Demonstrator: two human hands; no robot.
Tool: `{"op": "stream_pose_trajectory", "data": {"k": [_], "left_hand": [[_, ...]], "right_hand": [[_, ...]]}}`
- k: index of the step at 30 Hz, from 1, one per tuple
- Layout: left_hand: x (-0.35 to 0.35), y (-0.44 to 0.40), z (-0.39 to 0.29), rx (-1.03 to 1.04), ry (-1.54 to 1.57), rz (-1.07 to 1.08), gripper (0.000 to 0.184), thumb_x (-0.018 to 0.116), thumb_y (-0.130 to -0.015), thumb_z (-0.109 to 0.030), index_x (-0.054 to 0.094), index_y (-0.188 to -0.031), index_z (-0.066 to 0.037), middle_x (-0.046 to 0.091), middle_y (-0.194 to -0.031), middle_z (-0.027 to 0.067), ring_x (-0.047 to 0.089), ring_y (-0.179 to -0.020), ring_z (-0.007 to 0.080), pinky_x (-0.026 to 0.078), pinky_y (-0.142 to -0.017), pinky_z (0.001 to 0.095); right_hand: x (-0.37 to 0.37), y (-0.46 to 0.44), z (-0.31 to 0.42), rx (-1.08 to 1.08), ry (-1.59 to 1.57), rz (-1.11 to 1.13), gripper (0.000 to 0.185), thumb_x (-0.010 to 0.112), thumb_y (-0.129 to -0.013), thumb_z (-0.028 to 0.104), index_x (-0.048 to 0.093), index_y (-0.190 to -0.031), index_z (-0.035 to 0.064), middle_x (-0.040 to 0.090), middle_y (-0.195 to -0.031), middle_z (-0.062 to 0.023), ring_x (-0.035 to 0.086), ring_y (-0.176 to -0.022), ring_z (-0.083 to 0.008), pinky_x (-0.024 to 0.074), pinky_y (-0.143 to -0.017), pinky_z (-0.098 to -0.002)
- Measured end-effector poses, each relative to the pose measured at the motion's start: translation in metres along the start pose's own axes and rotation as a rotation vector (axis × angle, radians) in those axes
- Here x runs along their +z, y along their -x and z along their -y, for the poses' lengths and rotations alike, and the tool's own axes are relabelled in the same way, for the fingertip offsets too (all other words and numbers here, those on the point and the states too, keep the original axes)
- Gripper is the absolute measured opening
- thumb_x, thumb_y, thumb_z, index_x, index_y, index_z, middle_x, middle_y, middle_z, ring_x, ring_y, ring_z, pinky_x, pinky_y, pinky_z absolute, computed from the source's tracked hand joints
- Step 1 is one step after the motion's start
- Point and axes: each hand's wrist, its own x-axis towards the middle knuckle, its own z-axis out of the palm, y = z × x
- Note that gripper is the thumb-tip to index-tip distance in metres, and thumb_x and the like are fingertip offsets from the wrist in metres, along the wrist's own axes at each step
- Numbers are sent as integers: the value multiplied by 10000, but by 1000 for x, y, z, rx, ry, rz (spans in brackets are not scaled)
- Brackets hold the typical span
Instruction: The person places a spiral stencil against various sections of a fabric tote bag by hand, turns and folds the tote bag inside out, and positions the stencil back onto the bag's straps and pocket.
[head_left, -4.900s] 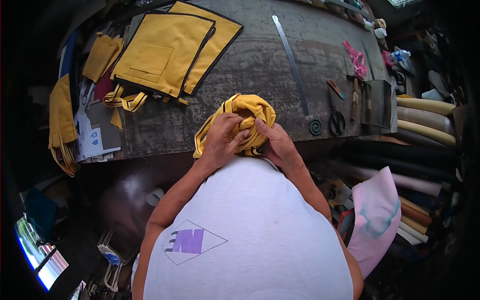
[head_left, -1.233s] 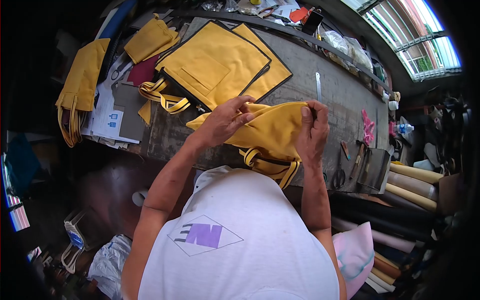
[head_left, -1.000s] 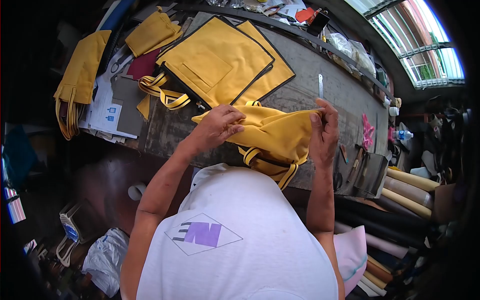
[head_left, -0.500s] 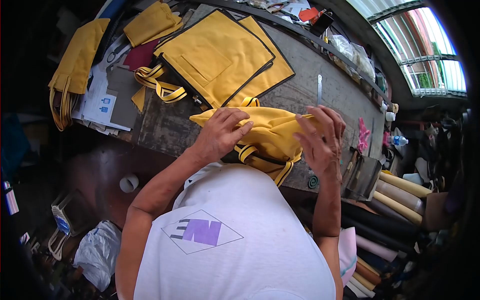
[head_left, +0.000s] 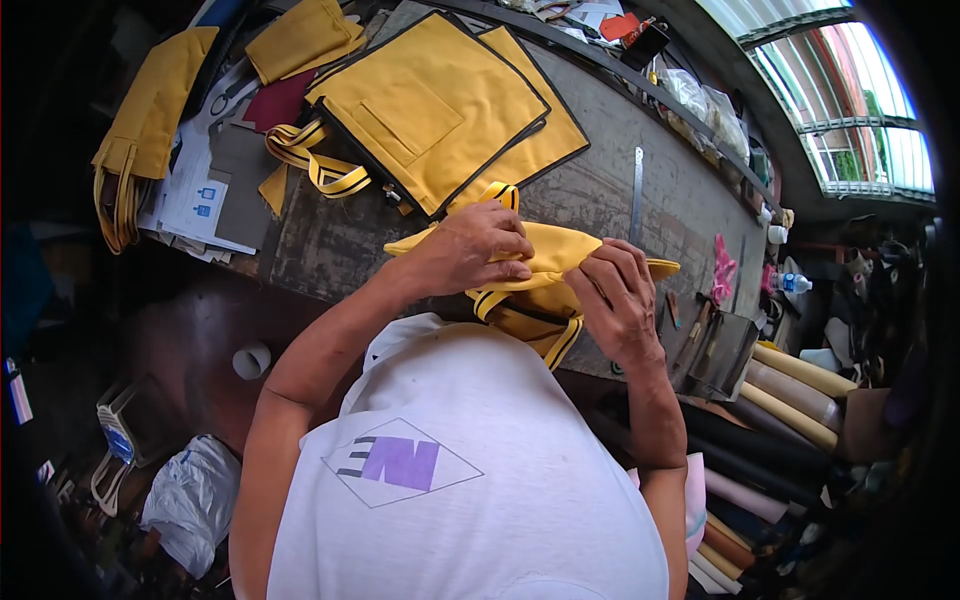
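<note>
A yellow fabric bag [head_left: 555,250] with black-and-yellow striped straps lies bunched at the table's near edge, against the white shirt. My left hand [head_left: 470,245] is closed on its upper edge, fingers bent over the cloth. On the right side of the bag, my right hand [head_left: 615,300] pinches the fabric between thumb and fingers. One strap [head_left: 490,303] loops below my left hand, and another hangs at the front. Just beyond lie flat yellow panels [head_left: 440,100] with black edging, the top one bearing a pocket. Parts of the bag are hidden under my hands.
A metal ruler [head_left: 637,195] lies on the worn table [head_left: 330,240] beyond my right hand. Further left are folded yellow cloth [head_left: 300,40], scissors [head_left: 232,95] and papers [head_left: 205,200]. A metal box [head_left: 722,352] sits at the right edge, above rolls of material [head_left: 795,395].
My right hand has moved down and left from loosely open to a grip on the bag. My left hand has shifted right along the cloth. The bag's upper edge looks straighter.
</note>
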Motion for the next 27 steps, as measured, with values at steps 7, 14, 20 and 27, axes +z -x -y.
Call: {"op": "stream_pose_trajectory", "data": {"k": [7, 14, 20, 27], "left_hand": [[17, -5, -21, -51, -57, -26, 117, 624, -941, -120, 607, -917, -7, 599, -892, 126, 618, -889, 315, 492, -781, 424], [9, -7, -28, -184, 129, 9, 175, 576, -1012, -178, 543, -1044, -8, 584, -947, 174, 605, -838, 369, 488, -748, 448], [6, -7, -40, -155, 73, -64, 243, 696, -921, -145, 533, -1054, -25, 582, -949, 151, 628, -824, 350, 519, -726, 438], [7, -1, -31, 8, -269, -150, 262, 759, -790, -60, 584, -984, -37, 606, -911, 126, 640, -810, 321, 536, -709, 423]], "right_hand": [[-4, 11, -4, 36, -11, -27, 280, 744, -638, 58, 696, -909, 2, 620, -962, -97, 633, -987, -268, 555, -917, -457], [-3, 8, -3, 354, -141, 12, 334, 775, -675, -28, 630, -974, 7, 613, -1024, -133, 653, -967, -319, 570, -816, -410], [1, 5, -6, 421, -140, 12, 240, 758, -723, -22, 595, -893, 26, 568, -861, -112, 612, -794, -304, 504, -696, -409], [-11, -11, -8, 297, -53, 101, 191, 779, -751, 72, 620, -856, 62, 575, -760, -64, 601, -745, -239, 448, -689, -367]]}}
